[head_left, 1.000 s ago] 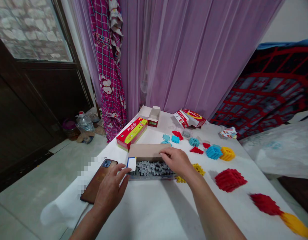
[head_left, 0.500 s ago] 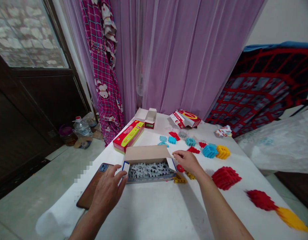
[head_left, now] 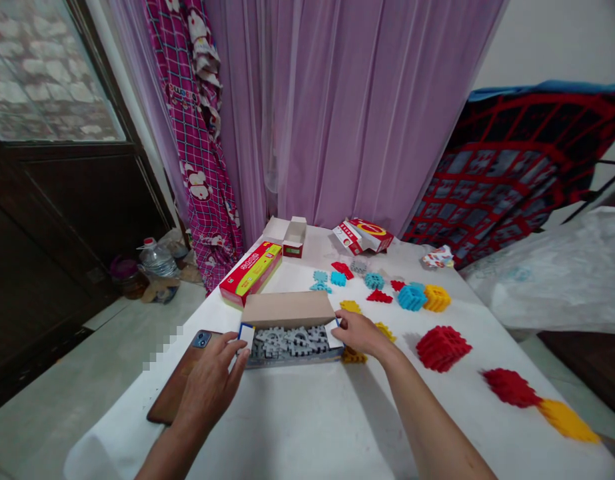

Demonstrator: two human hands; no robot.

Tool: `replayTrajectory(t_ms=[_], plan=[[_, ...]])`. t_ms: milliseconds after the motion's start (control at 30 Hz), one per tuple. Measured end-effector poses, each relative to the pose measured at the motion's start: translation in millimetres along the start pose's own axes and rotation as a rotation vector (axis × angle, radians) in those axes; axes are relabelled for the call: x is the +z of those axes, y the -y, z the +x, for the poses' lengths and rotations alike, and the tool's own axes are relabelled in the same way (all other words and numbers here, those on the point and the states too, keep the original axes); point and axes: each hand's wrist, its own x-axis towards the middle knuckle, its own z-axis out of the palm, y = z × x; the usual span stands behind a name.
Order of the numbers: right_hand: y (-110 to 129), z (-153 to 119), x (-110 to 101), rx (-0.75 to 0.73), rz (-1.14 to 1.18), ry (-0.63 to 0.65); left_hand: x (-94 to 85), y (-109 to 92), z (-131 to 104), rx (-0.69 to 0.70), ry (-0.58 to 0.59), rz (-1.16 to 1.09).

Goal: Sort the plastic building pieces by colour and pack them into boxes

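Note:
A cardboard box [head_left: 297, 361] stands on the table with its long lid [head_left: 287, 308] raised at the back. Grey interlocking plastic blocks [head_left: 287, 343] fill it. At its left end, my left hand [head_left: 212, 373] is open, fingertips against the left flap [head_left: 246, 336] and thumb held apart. My right hand [head_left: 358, 331] has curled fingers at the right flap [head_left: 333, 333], which leans inward over the blocks. Whether the thumb is behind that flap is hard to see. Yellow blocks [head_left: 354, 357] lie by the box's right end, partly under my right hand.
A brown-backed phone [head_left: 174, 377] lies beside my left forearm. Behind the box are a red and yellow carton [head_left: 251, 272], an open carton [head_left: 294, 239] and a torn red box [head_left: 370, 236]. Red [head_left: 443, 348], blue [head_left: 412, 297] and yellow block stacks [head_left: 437, 299] sit to the right.
My right hand has moved left and down onto the right flap, which now tips further inward. My left hand stays at the left flap. The view has shifted slightly.

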Motion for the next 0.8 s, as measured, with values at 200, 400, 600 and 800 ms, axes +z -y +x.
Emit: replayTrajectory(t_ms=[200, 400, 600, 800], plan=[[3, -4, -2, 0.015, -0.037, 0.005, 1.5, 0, 3, -0.01, 0.009, -0.012], [6, -10, -6, 0.072, -0.049, -0.004, -1.5, 5, 2, 0.02, -0.008, -0.071], [-1, -3, -12, 0.089, 0.01, -0.08, -9.7, 6, 6, -0.005, 0.014, -0.145], [-13, 23, -9, 0.027, 0.154, -0.144, 2.4, 25, 20, -0.215, 0.061, -0.403]])
